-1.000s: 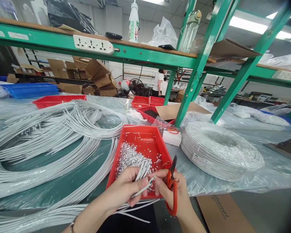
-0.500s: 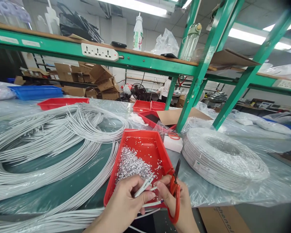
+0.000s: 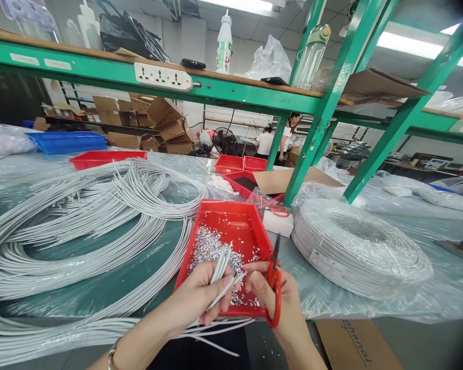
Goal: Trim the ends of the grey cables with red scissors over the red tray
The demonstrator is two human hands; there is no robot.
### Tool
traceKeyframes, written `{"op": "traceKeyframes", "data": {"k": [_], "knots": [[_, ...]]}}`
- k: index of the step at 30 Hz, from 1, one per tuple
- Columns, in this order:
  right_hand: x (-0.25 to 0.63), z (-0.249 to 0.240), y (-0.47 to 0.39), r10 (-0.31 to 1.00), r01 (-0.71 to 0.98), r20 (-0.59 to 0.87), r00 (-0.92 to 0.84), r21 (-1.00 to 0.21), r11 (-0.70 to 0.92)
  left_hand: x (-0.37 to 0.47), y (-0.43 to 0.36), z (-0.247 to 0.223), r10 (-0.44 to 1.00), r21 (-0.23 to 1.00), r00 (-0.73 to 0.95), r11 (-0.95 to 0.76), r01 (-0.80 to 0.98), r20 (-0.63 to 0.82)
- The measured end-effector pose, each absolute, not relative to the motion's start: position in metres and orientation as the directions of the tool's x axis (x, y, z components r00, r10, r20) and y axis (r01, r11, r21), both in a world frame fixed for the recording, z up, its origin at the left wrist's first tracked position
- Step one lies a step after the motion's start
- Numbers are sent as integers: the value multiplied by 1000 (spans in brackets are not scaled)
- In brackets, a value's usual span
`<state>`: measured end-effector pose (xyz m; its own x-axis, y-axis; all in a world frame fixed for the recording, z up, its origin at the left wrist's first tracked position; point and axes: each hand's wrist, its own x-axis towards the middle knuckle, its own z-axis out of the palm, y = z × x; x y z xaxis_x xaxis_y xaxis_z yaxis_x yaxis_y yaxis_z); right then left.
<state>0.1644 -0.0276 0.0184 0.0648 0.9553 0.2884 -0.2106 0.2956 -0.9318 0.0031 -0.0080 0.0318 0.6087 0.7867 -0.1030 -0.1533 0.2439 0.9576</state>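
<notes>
My left hand (image 3: 206,295) is closed round several white cables (image 3: 221,263), their ends pointing up and to the right. One cable end sticks out towards my right hand (image 3: 275,290), which is wrapped round red-handled scissors (image 3: 275,293) with the dark blades pointing up. The thumb and forefinger of that hand are close to the cable end; whether they touch it I cannot tell. Beneath both hands lies a red tray (image 3: 263,234) with a heap of small silvery scraps (image 3: 208,246) in it. More cables from the bundle hang below my left hand at the table's front edge.
Large loops of white cable (image 3: 77,262) cover the left of the table. To the right lies a wrapped cable coil (image 3: 362,252), beside a white box (image 3: 278,222) with another pair of scissors. Green shelf posts (image 3: 308,139) rise behind. Two people stand in the background.
My left hand has shifted left, and the cables in it now stand more upright. My right hand, still holding the scissors, has moved slightly up. The view has shifted a little.
</notes>
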Motion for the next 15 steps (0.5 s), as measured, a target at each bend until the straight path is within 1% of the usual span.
{"op": "traceKeyframes", "data": {"k": [3, 7, 11, 13, 15], "knots": [[160, 21, -30, 970, -322, 235, -65, -925, 203, 4, -8, 32, 766, 963, 636, 228, -142, -87], [156, 22, -32, 982, -405, 146, -118, -910, 87, 5, -8, 28, 737, 972, 672, 204, -115, -75], [150, 20, -31, 980, -506, 51, -191, -861, -54, 6, -6, 26, 740, 977, 672, 166, -131, -36], [149, 20, -31, 984, -524, 47, -172, -850, -52, 7, -5, 26, 766, 977, 643, 156, -143, -29], [149, 21, -32, 994, -481, 70, -82, -876, 22, 7, -4, 27, 792, 978, 610, 149, -147, -29]]}}
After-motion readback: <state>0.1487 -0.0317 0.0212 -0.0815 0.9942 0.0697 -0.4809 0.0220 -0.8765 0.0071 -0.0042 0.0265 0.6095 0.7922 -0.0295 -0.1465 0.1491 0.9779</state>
